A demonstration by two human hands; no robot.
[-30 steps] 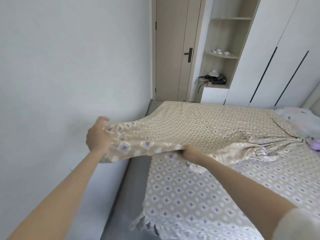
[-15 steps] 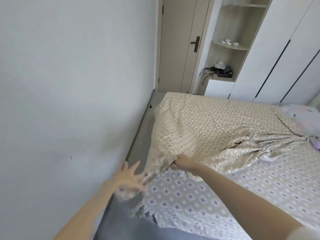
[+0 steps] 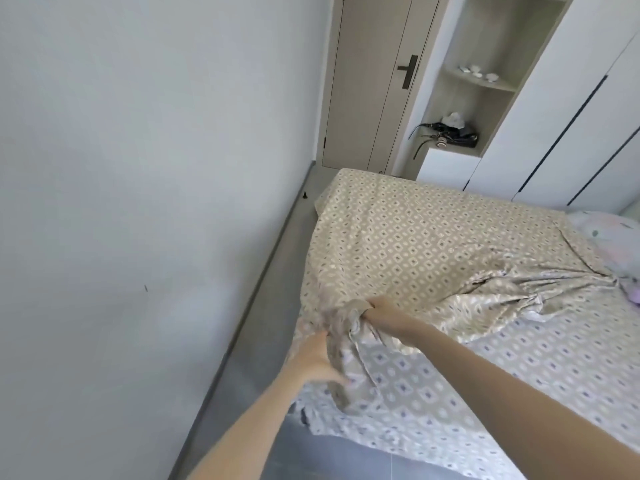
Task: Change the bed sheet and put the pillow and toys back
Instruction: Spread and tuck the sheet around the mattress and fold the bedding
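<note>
At the left edge of the bed [image 3: 346, 455] the right hand [image 3: 377, 311] clenches a bunch of the sheet [image 3: 415, 244], probably to drag it straight, while the blurred left hand [image 3: 311, 358] touches the fold alongside, its grip unclear

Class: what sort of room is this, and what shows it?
Most likely a home bedroom: a bed under a patterned sheet, a pillow at its far end, and tall white wardrobe doors behind.
</note>
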